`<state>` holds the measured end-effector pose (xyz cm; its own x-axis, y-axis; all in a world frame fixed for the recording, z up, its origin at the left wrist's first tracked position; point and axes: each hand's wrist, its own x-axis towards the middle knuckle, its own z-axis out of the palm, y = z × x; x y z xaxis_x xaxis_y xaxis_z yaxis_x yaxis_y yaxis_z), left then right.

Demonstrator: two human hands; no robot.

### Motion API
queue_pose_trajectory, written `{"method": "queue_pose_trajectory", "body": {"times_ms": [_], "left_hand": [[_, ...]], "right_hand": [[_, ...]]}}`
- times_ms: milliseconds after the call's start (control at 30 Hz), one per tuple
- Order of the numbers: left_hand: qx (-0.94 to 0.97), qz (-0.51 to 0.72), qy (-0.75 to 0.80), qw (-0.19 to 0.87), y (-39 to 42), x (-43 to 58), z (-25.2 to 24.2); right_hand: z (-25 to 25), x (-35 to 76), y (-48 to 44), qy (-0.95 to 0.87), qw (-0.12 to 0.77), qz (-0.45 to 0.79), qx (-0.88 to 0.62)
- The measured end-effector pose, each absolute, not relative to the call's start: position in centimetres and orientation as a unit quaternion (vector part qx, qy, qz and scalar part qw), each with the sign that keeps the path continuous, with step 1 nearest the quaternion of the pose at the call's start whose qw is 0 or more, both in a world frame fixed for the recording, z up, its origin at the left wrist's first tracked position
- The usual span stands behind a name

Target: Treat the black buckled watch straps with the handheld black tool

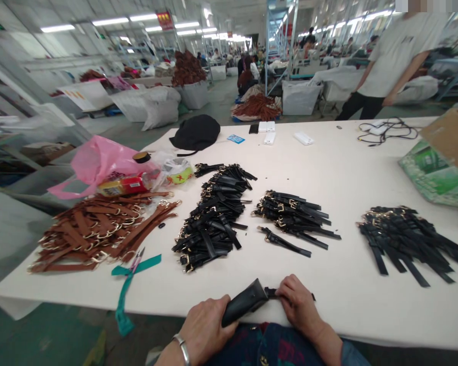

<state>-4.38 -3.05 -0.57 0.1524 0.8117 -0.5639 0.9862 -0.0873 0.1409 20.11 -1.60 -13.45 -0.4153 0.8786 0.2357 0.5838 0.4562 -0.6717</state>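
My left hand (209,325), with a silver bangle at the wrist, is closed round a thick black tube-shaped tool (245,303); its exact kind does not show. Its wide end points up and to the right, close to a short black strap (270,293). That strap is pinched in the fingers of my right hand (298,304), at the table's front edge. Ahead of my hands lie a long heap of black buckle straps (213,213), a smaller pile of black straps (293,213), and one single strap (286,242) in front of it.
More black straps (408,236) lie at right, beside a green carton (438,162). Brown straps (95,229), scissors (137,260) with teal ribbon (124,295) and a pink bag (99,165) are at left. A black cap (196,132) lies farther back. A person (399,61) stands beyond the table.
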Motion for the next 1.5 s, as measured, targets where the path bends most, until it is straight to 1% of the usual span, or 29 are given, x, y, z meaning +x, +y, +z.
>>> {"method": "queue_pose_trajectory", "body": {"times_ms": [233,500,733,833,967,1200,1500], "left_hand": [[0.71,-0.209,0.625,0.249,-3.2,-4.3,-0.6],[0.732,-0.2,0.613,0.222,-3.1,-3.3,-1.4],[0.736,-0.23,0.602,0.204,-3.1,-4.1,-0.9],[0.749,-0.223,0.591,0.202,-3.0,-3.5,-1.0],[0.752,-0.212,0.59,0.203,-2.9,-2.5,-1.3],[0.741,-0.235,0.594,0.208,-2.7,-3.0,-0.5],[0.747,-0.224,0.59,0.208,-2.4,-1.7,-0.2]], "right_hand": [[-13.2,20.7,-1.7,-0.799,0.303,0.299,-0.425],[-13.7,21.1,-1.6,-0.782,0.326,0.305,-0.436],[-14.4,21.2,-1.9,-0.785,0.317,0.278,-0.453],[-14.5,21.0,-2.2,-0.773,0.32,0.271,-0.476],[-14.0,20.7,-2.0,-0.768,0.315,0.279,-0.483],[-13.0,21.1,-1.8,-0.777,0.29,0.305,-0.468],[-13.4,21.2,-1.6,-0.778,0.295,0.301,-0.467]]}}
